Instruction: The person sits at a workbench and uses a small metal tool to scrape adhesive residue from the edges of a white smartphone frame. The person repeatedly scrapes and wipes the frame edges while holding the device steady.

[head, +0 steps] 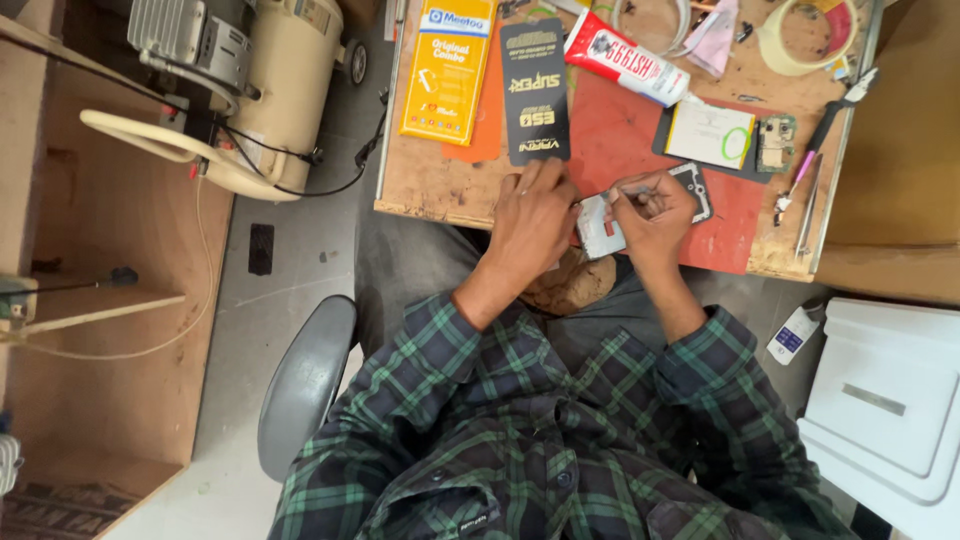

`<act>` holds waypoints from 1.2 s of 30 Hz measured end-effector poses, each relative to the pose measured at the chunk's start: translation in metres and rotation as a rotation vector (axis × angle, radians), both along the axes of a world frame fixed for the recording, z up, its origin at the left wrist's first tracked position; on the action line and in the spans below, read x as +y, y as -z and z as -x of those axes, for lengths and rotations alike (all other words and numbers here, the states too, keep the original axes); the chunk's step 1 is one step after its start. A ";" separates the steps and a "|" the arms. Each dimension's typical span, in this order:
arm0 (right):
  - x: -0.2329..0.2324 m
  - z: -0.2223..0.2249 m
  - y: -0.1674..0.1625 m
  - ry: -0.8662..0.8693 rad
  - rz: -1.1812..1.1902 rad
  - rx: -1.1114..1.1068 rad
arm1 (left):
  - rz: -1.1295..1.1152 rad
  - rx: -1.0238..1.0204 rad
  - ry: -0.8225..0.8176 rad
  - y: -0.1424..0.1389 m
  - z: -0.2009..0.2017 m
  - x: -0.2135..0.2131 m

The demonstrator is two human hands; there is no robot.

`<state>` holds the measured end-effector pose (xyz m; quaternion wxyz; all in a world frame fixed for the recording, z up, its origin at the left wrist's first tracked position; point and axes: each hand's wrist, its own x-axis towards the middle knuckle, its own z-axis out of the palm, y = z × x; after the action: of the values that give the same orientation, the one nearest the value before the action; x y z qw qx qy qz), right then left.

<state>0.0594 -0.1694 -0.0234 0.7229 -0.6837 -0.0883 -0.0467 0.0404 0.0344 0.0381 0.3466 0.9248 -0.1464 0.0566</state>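
My left hand (535,215) lies flat over the near end of the phone frame (640,212), fingers spread and pressing it down on the red mat (640,130) at the front edge of the workbench (425,180). My right hand (655,210) is curled, thumb and forefinger pinched on what looks like a thin tool — too small to name with certainty — with its tip at the frame's upper edge.

To do this well, I judge I should keep the left palm heavy so the frame cannot skate on the mat, work the tip in short strokes along the edge instead of levering hard, and hold my wrist low against the bench for steadiness.

Counting what lies about: one phone frame under my hands; two flat retail packets — a yellow packet (447,70) and a black packet (534,90) beside it; one white and red tube (627,58); one roll of tape (803,35) at the far corner; one small circuit board (775,143) next to a white panel (710,133); one pair of tweezers (806,215) by the right rim. Off the bench, one cream compressor tank (285,90) sits on the floor to the left.
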 end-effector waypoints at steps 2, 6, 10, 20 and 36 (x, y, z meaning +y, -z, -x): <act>-0.001 -0.001 0.002 -0.003 0.007 -0.008 | -0.167 -0.081 0.047 0.002 -0.011 -0.006; 0.000 -0.001 0.004 -0.010 -0.021 0.010 | -0.412 -0.191 0.132 0.008 -0.026 -0.019; -0.001 -0.001 0.006 -0.011 0.048 -0.079 | -0.361 -0.192 0.125 0.017 -0.028 -0.038; 0.002 0.000 0.005 0.020 0.033 0.039 | -0.443 -0.088 0.013 0.034 -0.022 -0.058; 0.005 0.000 -0.001 0.034 0.066 0.023 | -0.108 -0.052 -0.113 0.009 -0.022 -0.029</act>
<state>0.0592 -0.1648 -0.0223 0.6998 -0.7092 -0.0701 -0.0482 0.0623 0.0059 0.0290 0.2883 0.9472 -0.1056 0.0921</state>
